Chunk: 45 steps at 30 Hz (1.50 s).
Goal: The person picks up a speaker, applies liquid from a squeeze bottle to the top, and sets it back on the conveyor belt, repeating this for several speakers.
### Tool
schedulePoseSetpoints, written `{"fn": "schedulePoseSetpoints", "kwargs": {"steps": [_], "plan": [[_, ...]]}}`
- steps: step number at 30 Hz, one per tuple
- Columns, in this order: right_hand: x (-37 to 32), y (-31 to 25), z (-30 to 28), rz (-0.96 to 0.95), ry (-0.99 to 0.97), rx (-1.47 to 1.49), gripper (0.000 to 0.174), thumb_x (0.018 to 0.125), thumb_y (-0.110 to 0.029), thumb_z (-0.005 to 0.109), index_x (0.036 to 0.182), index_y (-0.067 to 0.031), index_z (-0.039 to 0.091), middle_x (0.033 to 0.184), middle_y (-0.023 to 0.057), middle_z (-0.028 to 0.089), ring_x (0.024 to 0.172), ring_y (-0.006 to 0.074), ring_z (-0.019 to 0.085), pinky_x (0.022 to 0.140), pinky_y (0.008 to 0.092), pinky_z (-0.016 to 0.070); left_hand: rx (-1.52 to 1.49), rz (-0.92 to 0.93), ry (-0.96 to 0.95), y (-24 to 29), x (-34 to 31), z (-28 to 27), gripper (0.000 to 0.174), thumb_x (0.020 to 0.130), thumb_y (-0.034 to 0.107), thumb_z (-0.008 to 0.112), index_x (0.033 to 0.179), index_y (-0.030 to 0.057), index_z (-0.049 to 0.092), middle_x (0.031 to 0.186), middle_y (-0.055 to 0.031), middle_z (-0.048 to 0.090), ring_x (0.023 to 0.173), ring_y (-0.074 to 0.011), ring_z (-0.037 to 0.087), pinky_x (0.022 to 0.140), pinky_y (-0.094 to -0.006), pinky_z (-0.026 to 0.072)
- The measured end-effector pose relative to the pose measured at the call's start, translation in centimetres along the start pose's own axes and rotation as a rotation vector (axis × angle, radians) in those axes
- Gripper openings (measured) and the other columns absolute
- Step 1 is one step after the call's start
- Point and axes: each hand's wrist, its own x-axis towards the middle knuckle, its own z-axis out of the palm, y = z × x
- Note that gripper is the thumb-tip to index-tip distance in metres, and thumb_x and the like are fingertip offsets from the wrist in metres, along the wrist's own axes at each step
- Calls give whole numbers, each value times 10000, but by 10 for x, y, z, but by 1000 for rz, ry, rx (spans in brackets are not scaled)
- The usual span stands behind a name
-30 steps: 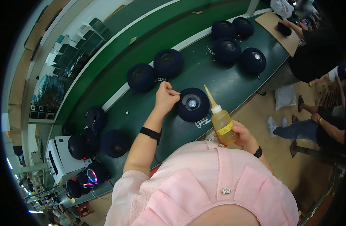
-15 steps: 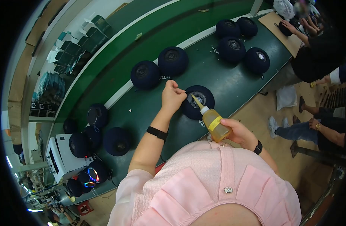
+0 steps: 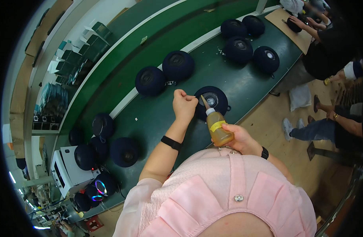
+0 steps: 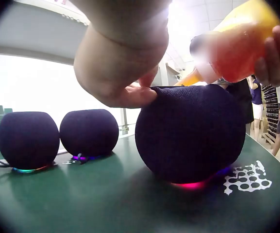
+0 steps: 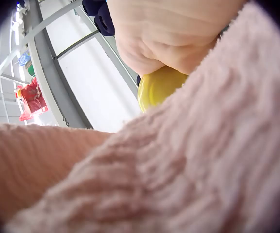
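A round dark-blue fabric-covered speaker (image 3: 220, 98) stands on the green table, a silvery disc in its top; in the left wrist view the speaker (image 4: 188, 136) glows red underneath. My left hand (image 3: 184, 106) pinches the fabric at its top edge; the left wrist view shows the fingers of the left hand (image 4: 125, 92) there. My right hand (image 3: 241, 139) grips a squeeze bottle (image 3: 221, 132) of amber liquid with a yellow label, its long nozzle over the speaker's top near the left fingertips. In the right wrist view the bottle (image 5: 159, 87) shows below the palm.
Two similar speakers (image 3: 178, 66) stand behind, several more (image 3: 239, 50) farther right. At the left are other speakers (image 3: 124, 152) and a white machine (image 3: 70, 168). White perforated scrap (image 4: 247, 178) lies beside the near speaker. Another person (image 3: 329, 51) works at the table's far right end.
The bottle has swung left from beside the speaker, its nozzle coming over the speaker's top. My left hand still pinches the edge. The head view has shifted slightly.
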Motion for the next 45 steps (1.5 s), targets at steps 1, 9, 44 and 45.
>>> {"fn": "schedulePoseSetpoints", "kwargs": {"steps": [1,9,44,45], "plan": [[-1,1,1,-16,29,-15,444,880,-278,511,1203,19,447,1066,186,573,932,320,594,799,446,490,-12,1,-7,-5,1,1,296,669,25,604,875,39,392,660,-87,630,597,-159,597,576,-284,466],[-2,2,-1,-21,-1,-16,370,886,-254,529,1150,4,510,1078,133,595,963,244,594,843,403,472,263,240,10,51,33,-6,215,699,56,607,852,37,456,700,-82,597,657,-202,604,632,-320,481],[-1,15,15,-103,45,-18,352,898,-268,516,1138,-11,517,1066,116,590,951,240,589,818,430,481,606,431,-756,91,59,25,253,710,109,674,940,15,624,914,-133,656,866,-236,636,749,-319,500],[-1,17,16,-127,58,-21,347,898,-265,515,1135,-12,521,1062,112,593,943,237,592,814,425,483,606,428,-762,92,60,30,253,710,109,674,940,15,624,914,-133,656,866,-236,636,749,-319,500]]}}
